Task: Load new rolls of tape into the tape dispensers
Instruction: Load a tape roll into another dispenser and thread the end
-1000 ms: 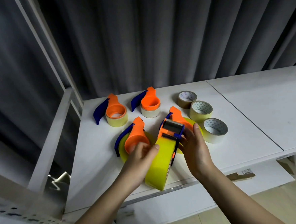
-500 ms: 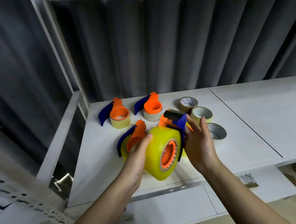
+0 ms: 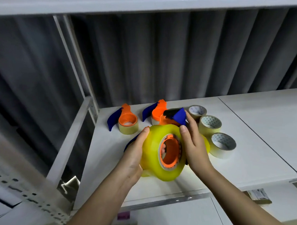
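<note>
Both hands' grip, left (image 3: 135, 157) and right (image 3: 195, 149), clasps a yellow tape roll (image 3: 153, 147) over a white shelf (image 3: 250, 122) before grey curtains (image 3: 175, 57).

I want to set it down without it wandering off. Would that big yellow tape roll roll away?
Probably, if stood on edge: the yellow tape roll is round and wide. Laid flat it should stay. Its glossy surface may be slippery, and both hands hold it, hinting at some weight.

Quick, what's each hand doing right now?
Left hand: curled round the yellow tape roll, holding it.
Right hand: gripping the roll's other side, beside the dispenser.
</note>
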Motion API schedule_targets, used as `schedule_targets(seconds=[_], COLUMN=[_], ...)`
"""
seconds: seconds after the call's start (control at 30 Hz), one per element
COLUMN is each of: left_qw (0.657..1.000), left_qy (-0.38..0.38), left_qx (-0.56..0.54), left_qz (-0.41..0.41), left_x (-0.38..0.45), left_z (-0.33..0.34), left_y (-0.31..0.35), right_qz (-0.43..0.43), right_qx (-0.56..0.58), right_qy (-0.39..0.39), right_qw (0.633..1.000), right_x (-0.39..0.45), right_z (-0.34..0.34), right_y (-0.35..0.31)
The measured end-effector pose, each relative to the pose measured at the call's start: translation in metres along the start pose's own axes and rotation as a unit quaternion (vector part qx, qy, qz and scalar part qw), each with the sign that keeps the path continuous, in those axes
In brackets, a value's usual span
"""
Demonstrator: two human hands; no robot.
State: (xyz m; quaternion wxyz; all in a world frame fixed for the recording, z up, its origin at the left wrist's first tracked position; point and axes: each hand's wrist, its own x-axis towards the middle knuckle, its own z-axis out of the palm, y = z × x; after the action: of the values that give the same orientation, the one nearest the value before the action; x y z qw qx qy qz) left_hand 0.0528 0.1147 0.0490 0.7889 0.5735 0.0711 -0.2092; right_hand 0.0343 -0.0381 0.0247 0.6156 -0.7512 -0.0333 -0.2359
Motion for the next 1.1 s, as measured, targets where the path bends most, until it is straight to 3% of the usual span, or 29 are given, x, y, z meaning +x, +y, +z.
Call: schedule_targets(seconds=[0.1, 0.2, 0.3, 0.37, 0.47, 0.6, 0.73, 0.87, 0.97, 1.1], left_qw=[0.999, 0.998, 0.999, 0.999, 1.000, 0.998, 0.993, 0.972, 0.923, 0.828], left_qy=[0.014, 0.041, 0.015, 0.000, 0.008, 0.039, 0.082, 0.129, 0.177, 0.263], left_qx=[-0.007, -0.021, -0.038, -0.032, -0.017, 0.030, 0.079, 0.159, 0.295, 0.472], left_qz=[0.038, 0.053, 0.023, 0.025, 0.022, 0.025, 0.040, 0.118, 0.174, 0.149], left_x=[-0.002, 0.001, 0.000, -0.003, -0.008, -0.014, -0.021, -0.029, -0.024, -0.014], left_z=[-0.006, -0.014, -0.022, -0.029, -0.043, -0.059, -0.076, -0.086, -0.094, -0.103], left_y=[0.003, 0.007, 0.014, 0.017, 0.022, 0.035, 0.043, 0.046, 0.041, 0.029], right_qz=[0.079, 0.220, 0.295, 0.314, 0.269, 0.158, 0.130, 0.098, 0.061, 0.086], right_qx=[0.139, 0.297, 0.358, 0.366, 0.286, 0.091, 0.050, 0.025, 0.050, 0.047], right_qy=[-0.033, -0.080, -0.090, -0.085, -0.124, -0.107, -0.131, -0.157, -0.148, -0.247], right_qw=[0.987, 0.926, 0.881, 0.872, 0.911, 0.977, 0.982, 0.982, 0.986, 0.964], right_x=[0.015, 0.029, 0.044, 0.047, 0.044, 0.055, 0.061, 0.062, 0.062, 0.054], right_z=[0.004, 0.008, 0.015, 0.022, 0.044, 0.063, 0.081, 0.086, 0.091, 0.100], right_y=[-0.010, -0.006, -0.009, -0.008, -0.013, -0.028, -0.029, -0.006, -0.003, -0.007])
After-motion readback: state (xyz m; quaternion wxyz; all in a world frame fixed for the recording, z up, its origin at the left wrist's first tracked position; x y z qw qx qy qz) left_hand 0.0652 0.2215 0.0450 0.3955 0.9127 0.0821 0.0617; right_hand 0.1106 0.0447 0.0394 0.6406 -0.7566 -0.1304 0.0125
